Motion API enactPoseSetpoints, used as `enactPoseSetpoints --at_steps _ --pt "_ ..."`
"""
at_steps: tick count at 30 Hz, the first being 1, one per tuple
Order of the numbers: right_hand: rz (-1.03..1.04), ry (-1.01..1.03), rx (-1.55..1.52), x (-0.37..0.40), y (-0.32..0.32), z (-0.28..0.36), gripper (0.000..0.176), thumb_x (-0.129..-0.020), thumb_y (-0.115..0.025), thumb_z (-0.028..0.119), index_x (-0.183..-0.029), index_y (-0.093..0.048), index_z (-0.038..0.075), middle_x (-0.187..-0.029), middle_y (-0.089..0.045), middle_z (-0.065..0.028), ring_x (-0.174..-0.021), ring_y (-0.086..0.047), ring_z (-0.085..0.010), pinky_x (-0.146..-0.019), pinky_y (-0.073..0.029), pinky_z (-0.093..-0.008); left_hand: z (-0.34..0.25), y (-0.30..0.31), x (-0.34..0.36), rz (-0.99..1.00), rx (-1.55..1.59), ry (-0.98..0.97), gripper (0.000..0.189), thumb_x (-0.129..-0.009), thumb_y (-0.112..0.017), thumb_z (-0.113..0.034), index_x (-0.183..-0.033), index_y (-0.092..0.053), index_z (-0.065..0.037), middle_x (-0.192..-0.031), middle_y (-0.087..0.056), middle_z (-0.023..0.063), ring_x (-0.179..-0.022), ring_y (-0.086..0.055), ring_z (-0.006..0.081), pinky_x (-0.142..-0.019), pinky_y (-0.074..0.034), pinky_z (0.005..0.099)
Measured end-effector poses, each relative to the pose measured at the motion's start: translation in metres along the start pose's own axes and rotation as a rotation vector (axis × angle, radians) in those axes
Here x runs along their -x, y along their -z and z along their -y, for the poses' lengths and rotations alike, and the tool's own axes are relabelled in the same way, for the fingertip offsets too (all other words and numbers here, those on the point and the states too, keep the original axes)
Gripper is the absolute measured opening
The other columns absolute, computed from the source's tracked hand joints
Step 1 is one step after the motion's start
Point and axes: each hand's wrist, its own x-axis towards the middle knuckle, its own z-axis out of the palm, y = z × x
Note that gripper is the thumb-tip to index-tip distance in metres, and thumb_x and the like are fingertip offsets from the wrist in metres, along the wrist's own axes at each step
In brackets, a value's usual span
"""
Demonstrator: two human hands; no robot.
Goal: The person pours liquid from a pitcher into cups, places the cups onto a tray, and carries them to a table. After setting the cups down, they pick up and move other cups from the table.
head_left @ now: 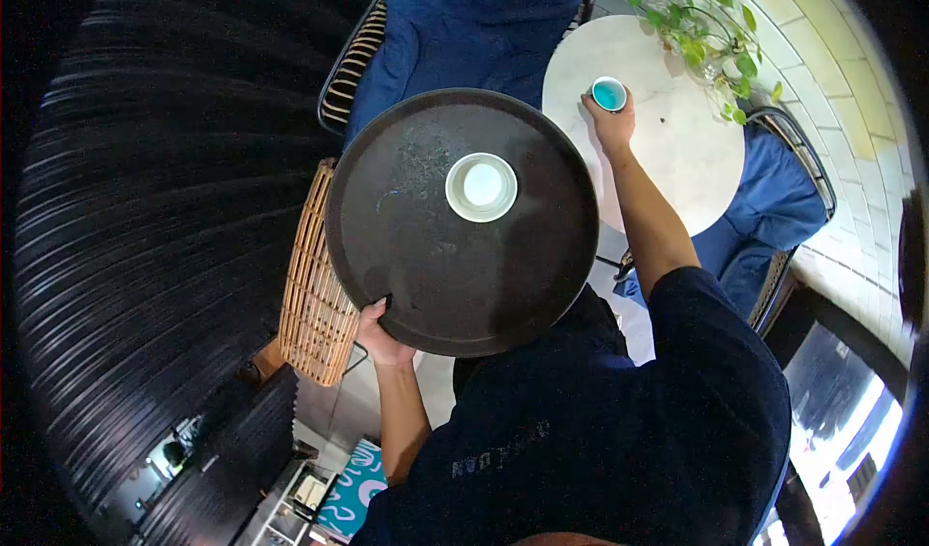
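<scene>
My left hand grips the near rim of a large round dark tray, held level in front of me. A white cup stands near the tray's middle. My right hand reaches past the tray's far right edge and is closed around a small teal cup that rests on the round white table.
A potted green plant stands at the table's far side. Wicker chairs with blue cushions sit behind the tray and to the right of the table. A dark ribbed wall fills the left side; white tiles line the right.
</scene>
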Motion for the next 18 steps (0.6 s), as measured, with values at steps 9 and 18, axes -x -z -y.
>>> enactPoseSetpoints --at_steps 9,18 --pt "-0.23 0.034 0.005 0.143 0.14 0.03 0.067 -0.062 -0.081 0.02 -0.116 -0.048 -0.001 -0.097 -0.062 -0.0103 -0.089 -0.059 -0.0165 -0.081 -0.046 -0.0293 -0.018 0.019 -0.023 0.323 -0.154 0.184 0.047 -0.073 -0.05 -0.014 -0.116 -0.05 0.004 -0.114 -0.057 0.017 -0.102 -0.056 0.032 -0.091 -0.043 0.0433" --pt "-0.717 -0.163 0.158 0.411 0.266 0.035 0.067 -0.063 -0.081 0.015 -0.118 -0.046 -0.001 -0.099 -0.06 -0.0071 -0.091 -0.057 -0.0143 -0.082 -0.045 -0.0286 -0.015 0.027 -0.017 0.648 -0.411 0.512 0.044 -0.074 -0.051 -0.016 -0.114 -0.052 0.001 -0.108 -0.06 0.0138 -0.097 -0.058 0.0304 -0.088 -0.044 0.041"
